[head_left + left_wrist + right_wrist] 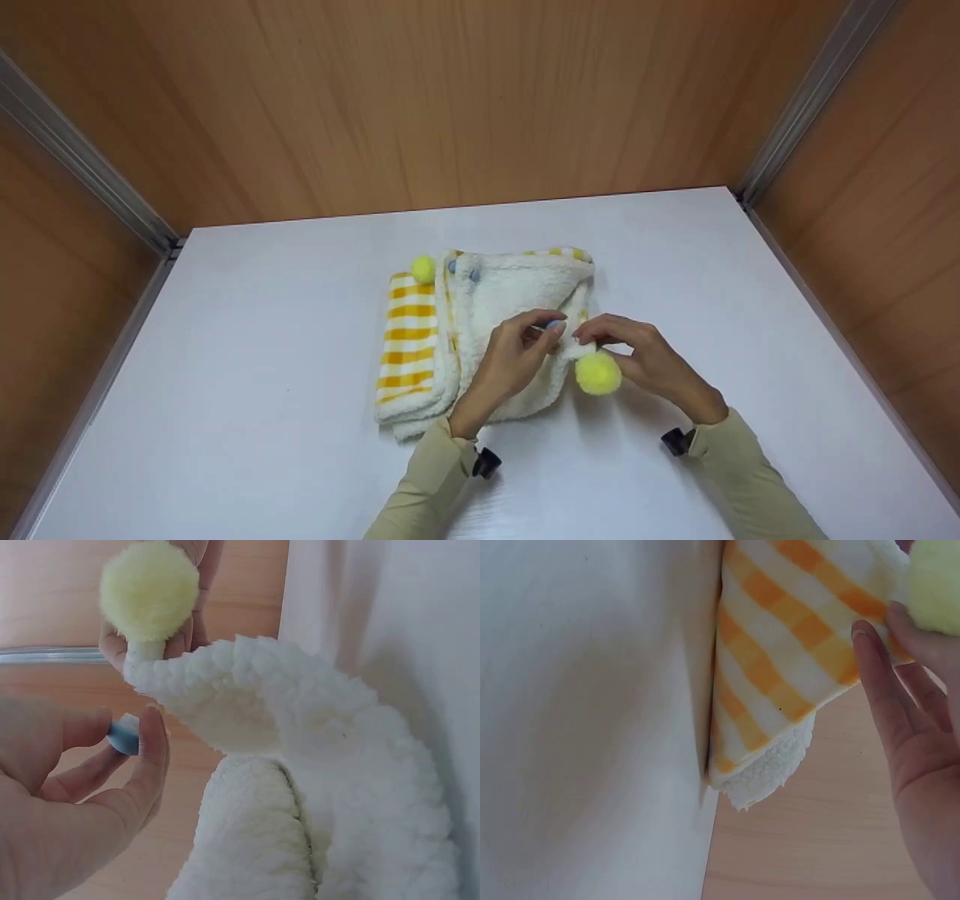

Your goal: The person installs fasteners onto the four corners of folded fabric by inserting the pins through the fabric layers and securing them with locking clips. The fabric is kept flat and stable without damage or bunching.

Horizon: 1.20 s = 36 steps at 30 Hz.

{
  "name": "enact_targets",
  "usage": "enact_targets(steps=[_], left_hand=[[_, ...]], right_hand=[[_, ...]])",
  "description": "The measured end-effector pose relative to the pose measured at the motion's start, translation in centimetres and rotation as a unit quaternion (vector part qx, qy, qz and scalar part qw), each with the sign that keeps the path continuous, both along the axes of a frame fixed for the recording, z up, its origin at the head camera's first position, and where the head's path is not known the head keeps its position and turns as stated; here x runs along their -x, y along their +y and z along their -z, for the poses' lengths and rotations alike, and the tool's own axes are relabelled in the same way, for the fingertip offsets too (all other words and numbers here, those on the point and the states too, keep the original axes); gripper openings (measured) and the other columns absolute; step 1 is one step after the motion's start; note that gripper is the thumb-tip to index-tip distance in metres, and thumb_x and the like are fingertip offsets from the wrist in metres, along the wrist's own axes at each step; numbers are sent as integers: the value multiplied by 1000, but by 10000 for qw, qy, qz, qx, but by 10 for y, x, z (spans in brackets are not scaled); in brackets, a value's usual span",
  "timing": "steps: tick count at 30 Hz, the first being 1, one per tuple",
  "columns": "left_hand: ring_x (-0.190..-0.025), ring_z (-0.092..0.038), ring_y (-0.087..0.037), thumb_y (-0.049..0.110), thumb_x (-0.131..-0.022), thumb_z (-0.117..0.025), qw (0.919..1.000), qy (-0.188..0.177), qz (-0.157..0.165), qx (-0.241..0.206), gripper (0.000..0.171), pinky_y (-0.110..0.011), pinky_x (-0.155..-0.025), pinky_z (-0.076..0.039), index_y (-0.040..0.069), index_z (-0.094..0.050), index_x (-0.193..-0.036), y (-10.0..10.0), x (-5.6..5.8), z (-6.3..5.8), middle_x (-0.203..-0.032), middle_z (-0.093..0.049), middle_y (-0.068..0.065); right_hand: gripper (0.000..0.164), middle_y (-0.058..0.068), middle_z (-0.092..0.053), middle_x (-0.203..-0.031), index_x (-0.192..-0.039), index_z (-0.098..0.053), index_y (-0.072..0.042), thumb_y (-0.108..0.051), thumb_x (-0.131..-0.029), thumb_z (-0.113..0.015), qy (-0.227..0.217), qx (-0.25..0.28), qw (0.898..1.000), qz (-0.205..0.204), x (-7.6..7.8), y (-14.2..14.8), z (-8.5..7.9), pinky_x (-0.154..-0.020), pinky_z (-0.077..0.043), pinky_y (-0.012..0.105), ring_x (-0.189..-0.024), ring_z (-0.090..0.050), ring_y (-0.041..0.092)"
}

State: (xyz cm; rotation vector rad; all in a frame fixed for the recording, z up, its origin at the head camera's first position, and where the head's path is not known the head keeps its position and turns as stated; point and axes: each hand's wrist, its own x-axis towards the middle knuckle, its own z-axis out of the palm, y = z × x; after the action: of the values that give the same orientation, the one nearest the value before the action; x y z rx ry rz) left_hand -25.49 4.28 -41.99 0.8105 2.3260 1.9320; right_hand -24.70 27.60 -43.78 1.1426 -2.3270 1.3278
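A fleece-lined blanket (pixel 510 281), white and fluffy inside with a yellow-and-white check outside, lies folded on the table. My left hand (pixel 517 352) is over its right part and pinches a small blue-and-white button-like piece (pixel 126 736) between fingertips and thumb. Just right of it, my right hand (pixel 645 356) grips the blanket's corner, lifting it. A yellow pompom (pixel 598 373) hangs from that corner beside the right fingers. In the right wrist view, the checked side (pixel 780 630) slopes up to those fingers (pixel 877 675).
Another yellow pompom (pixel 423 269) lies at the blanket's upper left. Two small blue pieces, one of them a blue button (pixel 474 276), sit on the fleece near the top edge. Wooden panels (pixel 480 105) rise behind and beside the white table (pixel 247 337).
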Motion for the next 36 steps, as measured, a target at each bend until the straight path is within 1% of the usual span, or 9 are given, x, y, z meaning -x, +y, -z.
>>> enact_targets(steps=[5,8,17,22,25,28,31,34,36], left_hand=[[-81,-72,-28,16,-106,-59,9997,-201,131,-23,29,-41,-76,-60,-5,-70,-121,1,-1,-1,-99,-73,-15],[-82,-72,-28,16,-106,-59,9996,-241,146,-73,29,-43,-77,-60,-5,-70,-122,2,-1,0,-100,-73,-15],[-82,-72,-31,17,-107,-58,9992,-299,179,-197,30,-40,-77,-60,-6,-69,-123,2,0,2,-98,-74,-16],[-83,-72,-30,17,-106,-60,9992,-297,217,-153,30,-38,-78,-61,-6,-69,-123,2,-1,2,-102,-74,-17],[-84,-73,-29,16,-105,-61,9993,-270,231,-82,29,-38,-77,-61,-5,-70,-123,2,-1,1,-105,-73,-16],[-83,-72,-23,17,-104,-63,9998,-142,143,82,27,-33,-76,-60,-2,-71,-122,3,-2,2,-106,-72,-12],[-83,-71,-18,17,-102,-67,9996,117,-2,240,26,-27,-76,-59,0,-74,-120,6,-4,5,-102,-70,-10],[-85,-71,-16,18,-100,-70,9983,459,-116,332,26,-23,-77,-58,0,-75,-118,11,-7,9,-100,-70,-11],[-86,-71,-17,18,-99,-71,9973,611,-168,362,26,-22,-77,-58,-1,-75,-116,13,-8,11,-99,-70,-12]], right_hand=[[32,10,-71,-112,-117,-69,-7,7,-88,-74,-72,-2,10000,-58,-1,0,0,-89,-54,22,-105,-68,14],[32,9,-71,-112,-118,-69,-7,6,-89,-74,-109,-14,9999,-113,-1,-1,-1,-89,-54,22,-106,-67,13],[37,11,-71,-111,-117,-68,-4,13,-85,-73,113,87,9991,-405,1,-2,2,-88,-55,25,-103,-68,19],[37,12,-70,-110,-117,-69,-4,12,-85,-74,59,98,9990,-421,1,-2,2,-88,-54,23,-103,-68,18],[36,11,-71,-111,-118,-69,-5,11,-87,-73,14,58,9992,-394,1,-2,0,-89,-53,21,-104,-67,16],[34,9,-71,-111,-119,-69,-6,9,-88,-72,-4,-10,9994,-356,1,-2,0,-89,-53,21,-104,-68,16],[33,7,-71,-111,-118,-69,-8,8,-89,-73,3,-65,9996,-279,1,-2,0,-88,-54,22,-102,-69,18],[33,6,-71,-109,-116,-69,-9,8,-89,-74,57,-74,9997,-234,1,-2,2,-86,-55,22,-98,-70,20],[32,6,-71,-107,-115,-69,-8,10,-88,-74,128,-49,9996,-233,2,-2,4,-85,-55,21,-96,-70,22]])
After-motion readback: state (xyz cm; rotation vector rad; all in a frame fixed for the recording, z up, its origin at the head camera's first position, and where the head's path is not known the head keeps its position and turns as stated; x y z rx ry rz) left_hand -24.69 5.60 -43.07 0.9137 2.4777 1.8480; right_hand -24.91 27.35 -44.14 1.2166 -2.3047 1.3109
